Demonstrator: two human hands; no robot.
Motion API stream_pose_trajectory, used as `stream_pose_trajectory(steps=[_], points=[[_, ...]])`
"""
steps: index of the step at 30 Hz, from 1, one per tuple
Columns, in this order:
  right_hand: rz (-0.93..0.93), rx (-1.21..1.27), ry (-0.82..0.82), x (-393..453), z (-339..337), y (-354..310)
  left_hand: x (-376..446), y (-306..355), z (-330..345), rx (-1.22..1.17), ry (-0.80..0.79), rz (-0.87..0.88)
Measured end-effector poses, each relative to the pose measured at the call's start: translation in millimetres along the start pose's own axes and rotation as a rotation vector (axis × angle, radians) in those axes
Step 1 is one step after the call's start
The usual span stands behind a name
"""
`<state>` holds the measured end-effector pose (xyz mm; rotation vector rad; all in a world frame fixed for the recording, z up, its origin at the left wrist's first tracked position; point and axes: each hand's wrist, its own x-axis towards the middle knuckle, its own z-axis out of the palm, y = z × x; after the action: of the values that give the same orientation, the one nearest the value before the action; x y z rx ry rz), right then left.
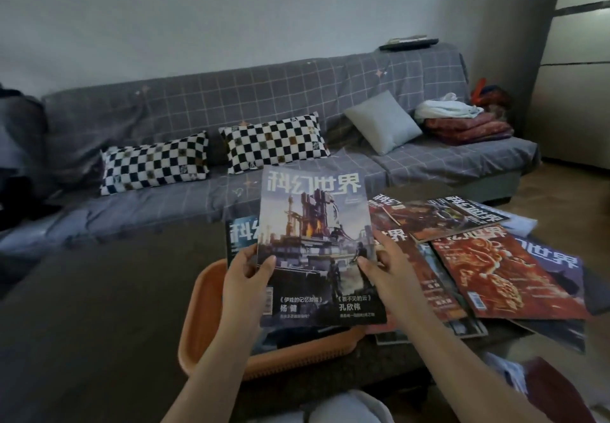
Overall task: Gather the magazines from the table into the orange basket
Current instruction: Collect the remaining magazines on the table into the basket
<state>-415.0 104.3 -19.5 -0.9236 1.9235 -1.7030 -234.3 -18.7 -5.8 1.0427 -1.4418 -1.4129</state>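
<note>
While both hands grip one item, the listing runs as follows.

Risk: the held magazine (313, 241) stands almost upright above the orange basket (204, 297). Held only at its side edges, it could, I judge, sag or slip out of the pinch and land on the basket rim or the floor instead of inside. It could also snag on the magazine in the basket (239, 234), which leans up just behind it.

Left hand (246, 274): narrowly closed, thumb on the cover, fingers curled behind the left edge.

Right hand (384, 267): likewise pinching, thumb on the cover at the right edge, fingers behind.

Directly below the hands: the orange basket, its near wall and left rim showing, contents mostly hidden by the held cover.

Right of the right hand: remaining magazines (488, 274) fanned and overlapping on the table (412, 188), several deep, exact count unclear. Most of the task, by my reading, is not yet done.

Beyond the hands: grey checked sofa (231, 99) with two chequered cushions (155, 165), a plain grey cushion (383, 122) and folded blankets (468, 125).
</note>
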Motion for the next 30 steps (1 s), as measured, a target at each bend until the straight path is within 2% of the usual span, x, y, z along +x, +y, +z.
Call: stream_pose_trajectory(steps=[4,7,10,13,17,24,30], points=[[-0.029,-0.044,-0.093,16.6,43.6,-4.2,11.3,-11.8,-35.1,0.1,0.113,0.023],[-0.03,-0.153,-0.133,25.1,66.4,1.0,14.1,-23.0,-50.3,0.255,0.123,0.045],[-0.013,-0.286,-0.109,25.1,78.2,6.9,13.5,-31.1,-56.7,0.395,0.121,0.071],[-0.053,-0.305,-0.064,22.0,83.9,14.7,15.9,-35.9,-60.2,0.575,0.16,0.133],[-0.063,-0.401,-0.019,15.9,84.0,16.2,12.9,-41.6,-63.1,0.672,0.173,0.165],[-0.008,-0.584,-0.066,8.6,82.9,16.3,7.1,-46.5,-64.2,0.637,0.211,0.135],[-0.035,-0.606,-0.078,9.1,82.4,16.6,5.0,-44.7,-63.7,0.615,0.257,0.091]])
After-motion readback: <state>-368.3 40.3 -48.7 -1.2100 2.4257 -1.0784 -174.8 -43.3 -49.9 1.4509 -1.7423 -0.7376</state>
